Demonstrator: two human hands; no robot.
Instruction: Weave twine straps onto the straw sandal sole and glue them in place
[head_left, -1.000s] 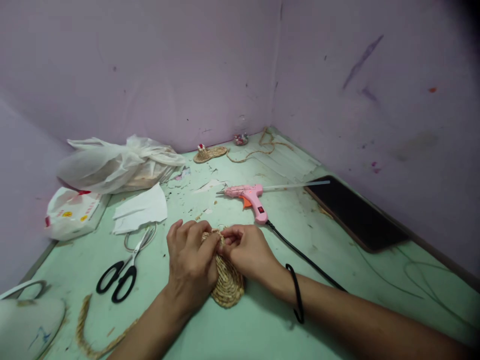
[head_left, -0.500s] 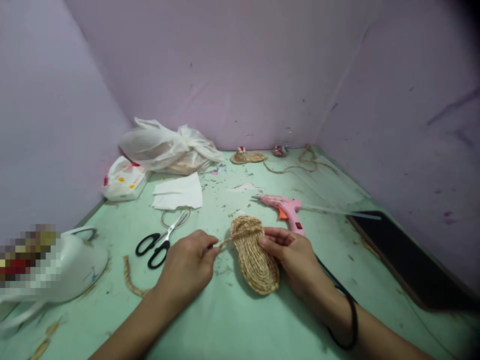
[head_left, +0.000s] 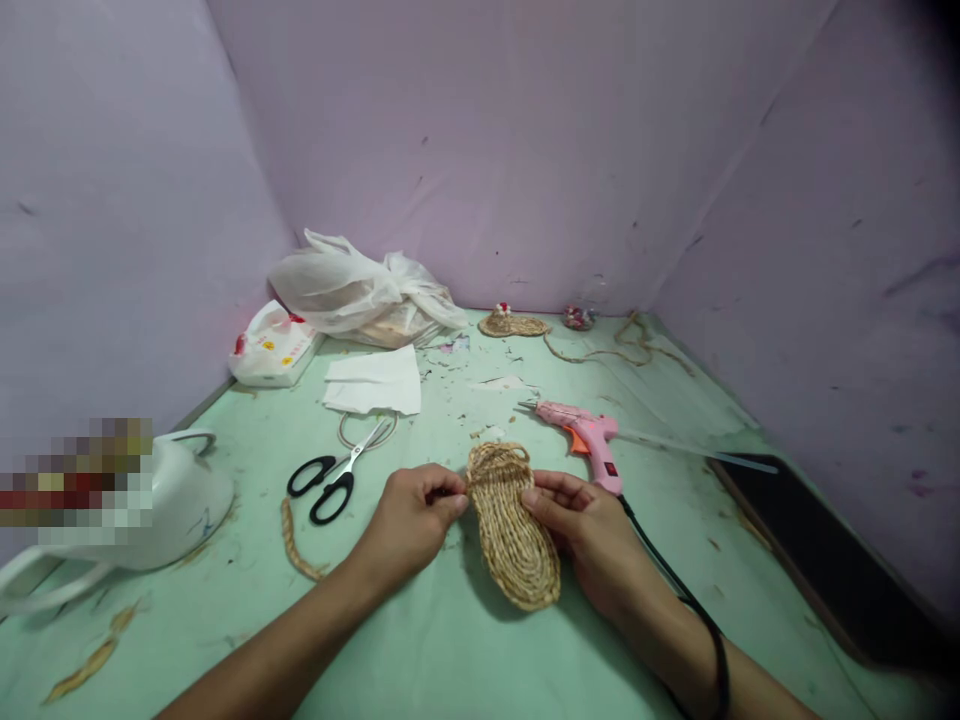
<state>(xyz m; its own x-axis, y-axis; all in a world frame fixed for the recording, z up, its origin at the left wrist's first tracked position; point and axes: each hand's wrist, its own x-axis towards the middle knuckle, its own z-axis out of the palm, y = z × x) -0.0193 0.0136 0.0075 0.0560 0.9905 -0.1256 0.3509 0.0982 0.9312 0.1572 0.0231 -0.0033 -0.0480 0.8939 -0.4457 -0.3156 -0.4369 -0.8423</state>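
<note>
A woven straw slipper sole [head_left: 517, 550], coiled from twisted cord, is tilted up over the table in front of me. A cord strap [head_left: 501, 465] crosses its upper part, with a small loop standing up at the top right. My right hand [head_left: 589, 525] grips the sole's right edge, thumb on top and fingers behind. At the left edge my left hand [head_left: 424, 515] pinches with thumb and forefinger where the strap meets the side; the cord end between the fingertips is mostly hidden. Just beyond lies a pink glue gun [head_left: 581, 425] with a clear glue stick in it.
Black-handled scissors [head_left: 334, 485] and a cord piece [head_left: 296, 545] lie left. Behind are white paper [head_left: 375, 382], a plastic bag [head_left: 360, 290], a finished-looking slipper [head_left: 517, 324] and a bead container [head_left: 579, 318]. A white pot [head_left: 172, 510] stands far left, a black tablet-like slab [head_left: 817, 560] right.
My left hand has moved in from the left to the sole's edge, and the cord stretched between them no longer shows. A loop now stands at the strap's right. The view has shifted slightly.
</note>
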